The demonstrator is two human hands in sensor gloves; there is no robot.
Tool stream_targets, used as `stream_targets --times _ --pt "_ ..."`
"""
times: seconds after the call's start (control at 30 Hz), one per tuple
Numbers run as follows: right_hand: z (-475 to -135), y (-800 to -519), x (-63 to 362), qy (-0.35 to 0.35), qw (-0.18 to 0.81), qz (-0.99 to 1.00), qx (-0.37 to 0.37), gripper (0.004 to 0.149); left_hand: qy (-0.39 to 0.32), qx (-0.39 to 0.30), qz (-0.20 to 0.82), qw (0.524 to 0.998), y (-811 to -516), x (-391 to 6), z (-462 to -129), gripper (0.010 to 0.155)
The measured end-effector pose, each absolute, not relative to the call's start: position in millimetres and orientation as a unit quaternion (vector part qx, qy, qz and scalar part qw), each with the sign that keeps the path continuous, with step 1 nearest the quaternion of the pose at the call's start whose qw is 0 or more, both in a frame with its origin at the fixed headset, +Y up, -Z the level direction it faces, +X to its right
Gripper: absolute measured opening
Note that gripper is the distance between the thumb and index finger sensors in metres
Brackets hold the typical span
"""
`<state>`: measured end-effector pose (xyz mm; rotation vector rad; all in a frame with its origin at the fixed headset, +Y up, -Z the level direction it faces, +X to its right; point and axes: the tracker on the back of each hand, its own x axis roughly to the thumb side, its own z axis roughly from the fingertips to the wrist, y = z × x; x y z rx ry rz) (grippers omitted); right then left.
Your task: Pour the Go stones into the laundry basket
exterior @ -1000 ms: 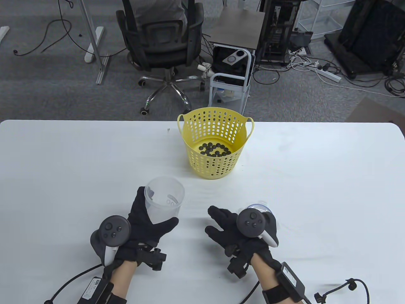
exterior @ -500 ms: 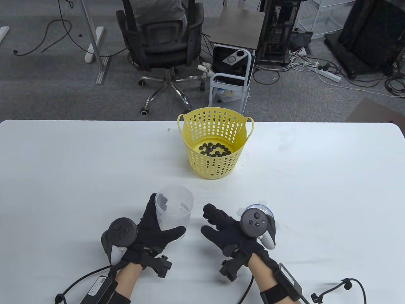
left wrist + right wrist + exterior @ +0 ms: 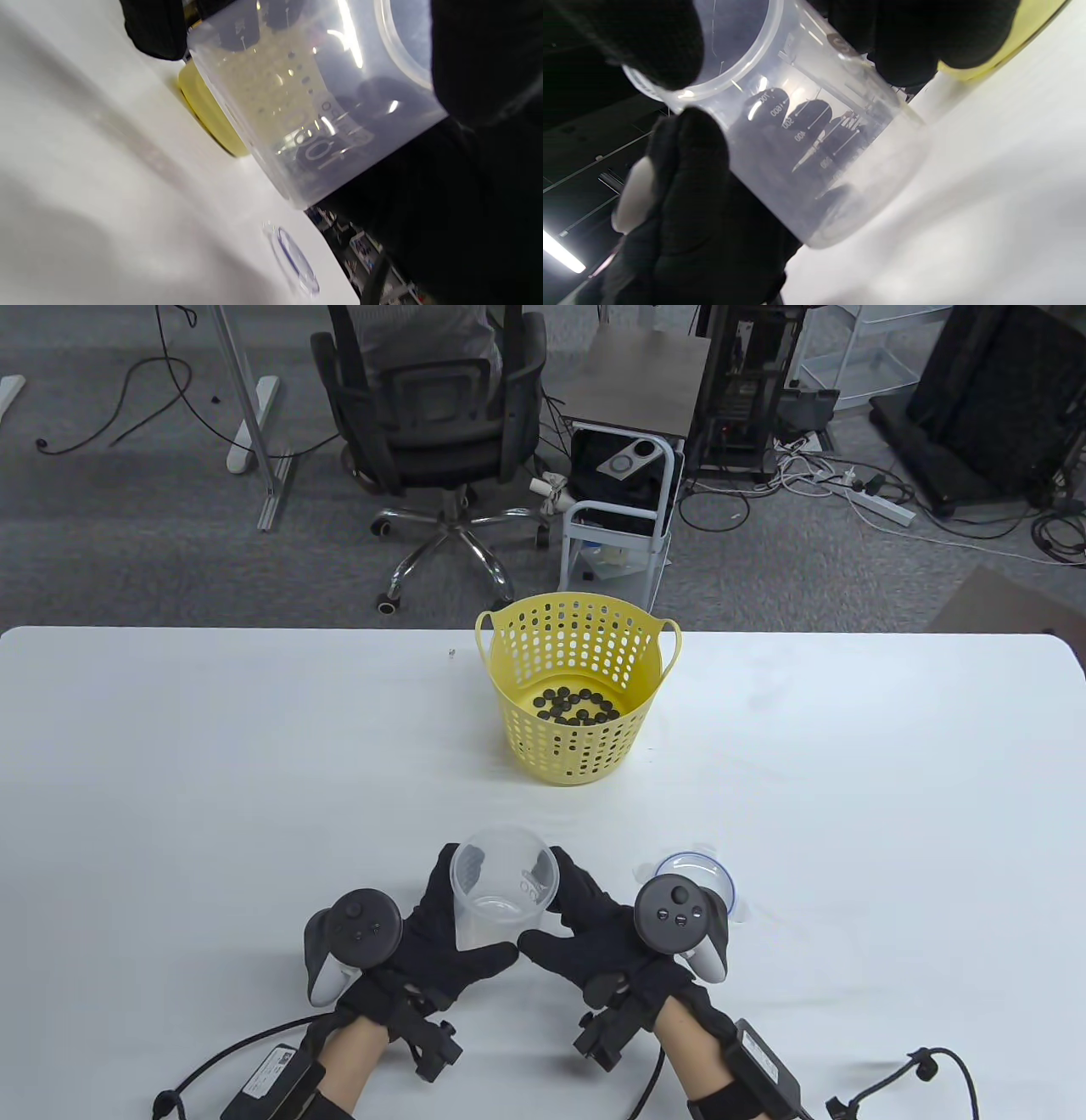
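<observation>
A clear plastic measuring cup [image 3: 501, 899] stands upright near the table's front edge and looks empty; it also shows in the left wrist view [image 3: 314, 97] and the right wrist view [image 3: 806, 140]. My left hand [image 3: 445, 920] grips it from the left and my right hand [image 3: 581, 920] grips it from the right. The yellow laundry basket [image 3: 522, 729] stands at the far middle of the table with several black Go stones [image 3: 575, 706] on its bottom.
A clear round lid [image 3: 708, 869] lies flat on the table just right of my right hand, and shows in the left wrist view [image 3: 295, 262]. A tiny object [image 3: 451, 651] lies left of the basket. Behind the table are an office chair and a cart.
My left hand has carried the cup to the right and toward the front edge. My right hand has moved left and taken hold of the cup's right side.
</observation>
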<state>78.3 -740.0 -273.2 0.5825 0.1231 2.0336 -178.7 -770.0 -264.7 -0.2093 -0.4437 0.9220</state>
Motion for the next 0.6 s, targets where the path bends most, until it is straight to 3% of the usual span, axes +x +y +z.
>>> stream_targets --times 0.23,0.6 --pt "-275.0 -740.1 82.8 0.060 0.460 0.853 0.237 0.104 -0.214 -0.116 0.372 0.896 -770.2 -180.3 -264.9 0.110" --pt "-285.2 -755.6 90.4 0.143 0.427 0.864 0.226 0.107 -0.223 -0.109 0.287 0.926 -777.9 -172.6 -271.3 0.103"
